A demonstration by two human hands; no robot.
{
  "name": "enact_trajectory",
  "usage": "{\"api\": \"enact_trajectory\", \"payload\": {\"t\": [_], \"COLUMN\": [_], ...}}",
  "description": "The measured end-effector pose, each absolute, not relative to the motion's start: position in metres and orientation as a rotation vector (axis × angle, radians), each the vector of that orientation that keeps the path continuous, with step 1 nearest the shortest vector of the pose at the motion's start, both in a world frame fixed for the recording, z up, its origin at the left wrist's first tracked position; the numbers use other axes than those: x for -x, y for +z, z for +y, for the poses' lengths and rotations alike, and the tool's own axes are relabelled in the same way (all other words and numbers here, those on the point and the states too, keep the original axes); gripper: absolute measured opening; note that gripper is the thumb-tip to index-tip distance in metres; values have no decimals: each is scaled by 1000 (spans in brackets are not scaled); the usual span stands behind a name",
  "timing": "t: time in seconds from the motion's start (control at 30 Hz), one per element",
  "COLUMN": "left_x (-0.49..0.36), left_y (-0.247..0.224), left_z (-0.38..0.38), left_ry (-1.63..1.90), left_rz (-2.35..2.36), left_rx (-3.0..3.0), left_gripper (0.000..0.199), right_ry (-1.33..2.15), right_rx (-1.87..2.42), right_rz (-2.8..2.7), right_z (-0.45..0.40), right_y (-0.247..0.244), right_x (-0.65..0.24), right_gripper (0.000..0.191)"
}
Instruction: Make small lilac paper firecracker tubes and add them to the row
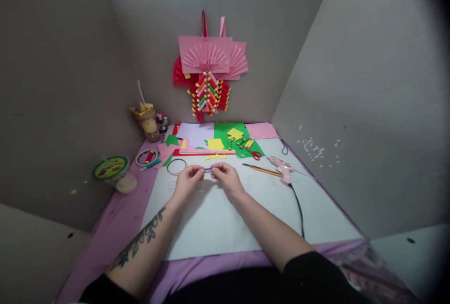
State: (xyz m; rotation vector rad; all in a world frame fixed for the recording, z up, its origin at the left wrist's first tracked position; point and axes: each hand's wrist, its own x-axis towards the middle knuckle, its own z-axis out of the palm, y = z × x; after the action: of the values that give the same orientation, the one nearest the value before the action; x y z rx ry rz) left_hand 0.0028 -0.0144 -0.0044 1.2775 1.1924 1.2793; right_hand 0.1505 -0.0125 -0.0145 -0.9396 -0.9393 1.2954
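Observation:
A small purple paper roll (208,170) is pinched between my two hands, over the white sheet (211,229) on the table. The fingers of my left hand (191,176) close on its left end. On its right end, the fingertips of my right hand (227,177) are closed as well. Fingers cover both ends, so only the middle shows. Just left of my left hand lies a thin ring (176,166). A yellow paper strip (215,157) rests beyond the hands.
To the right are a pink glue gun (281,166) with a black cord, a craft knife (262,169) and red-handled scissors (256,154). Coloured paper (195,131) and small rolls lie behind. A tape roll (146,158), lidded tub (114,170) and drink cup (149,123) stand left. Pink paper fans (207,55) hang ahead.

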Motion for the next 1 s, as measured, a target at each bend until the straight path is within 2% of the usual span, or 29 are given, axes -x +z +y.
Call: {"api": "enact_trajectory", "payload": {"t": [0.5,0.7,0.87,1.0], "left_x": [-6,-10,-9,-8], "left_y": [-7,-10,-12,-12], "left_z": [-16,-16,-14,-14], "left_ry": [1196,1160,1160,1171], "left_rz": [1145,1173,1216,1226], "left_rx": [-1182,-1217,-1265,-1287], "left_gripper": [33,27,26,23], "right_ry": [1263,1239,1322,1344], "right_rx": [1022,1070,1044,1007], "right_rz": [-906,-932,-886,-850], "right_z": [-13,-14,-15,-15], "right_y": [-17,-18,-15,-17], "right_x": [-148,-144,-142,-141], "right_gripper": [9,8,16,10]}}
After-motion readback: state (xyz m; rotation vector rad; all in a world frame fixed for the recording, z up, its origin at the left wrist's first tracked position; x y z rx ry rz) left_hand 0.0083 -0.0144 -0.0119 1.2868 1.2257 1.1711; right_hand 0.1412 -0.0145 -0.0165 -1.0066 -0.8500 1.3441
